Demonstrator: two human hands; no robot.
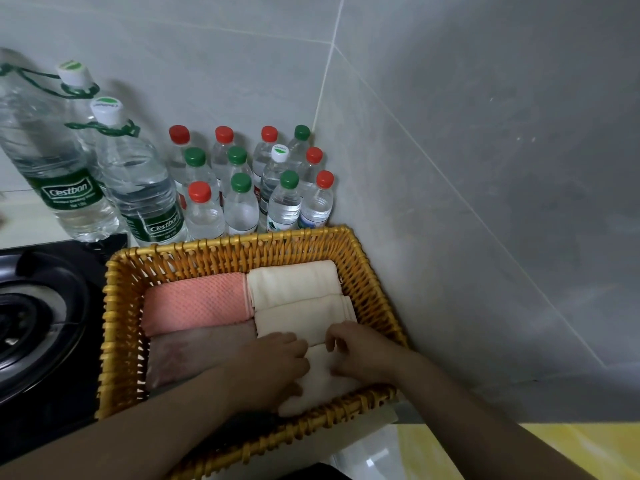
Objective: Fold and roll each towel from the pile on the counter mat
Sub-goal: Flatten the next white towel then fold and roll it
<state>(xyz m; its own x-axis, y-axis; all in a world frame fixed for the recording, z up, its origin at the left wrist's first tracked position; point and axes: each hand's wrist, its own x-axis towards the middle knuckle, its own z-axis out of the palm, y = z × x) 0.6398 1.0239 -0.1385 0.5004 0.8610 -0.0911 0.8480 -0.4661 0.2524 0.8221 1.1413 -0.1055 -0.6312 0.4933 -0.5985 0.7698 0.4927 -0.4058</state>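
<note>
Towel roll (320, 379) held in basket (117, 306); bottles (242, 202) behind, stove (34, 323) left.

Two large water bottles (138, 188) and small capped bottles (241, 209) stand near a black stove (34, 317).

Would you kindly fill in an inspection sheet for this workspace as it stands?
Surface: pale counter; edge of a yellow mat at lower right.
Job's things: basket holds a pink towel, a mauve towel and two cream towels, all rolled, plus a cream front roll.
Clutter: small bottles behind the basket, two large bottles left of them, stove at left.
Hands: left hand and right hand both grip the front roll, fingers curled.
Cables: nothing seen.
Surroundings: grey tiled wall.
</note>
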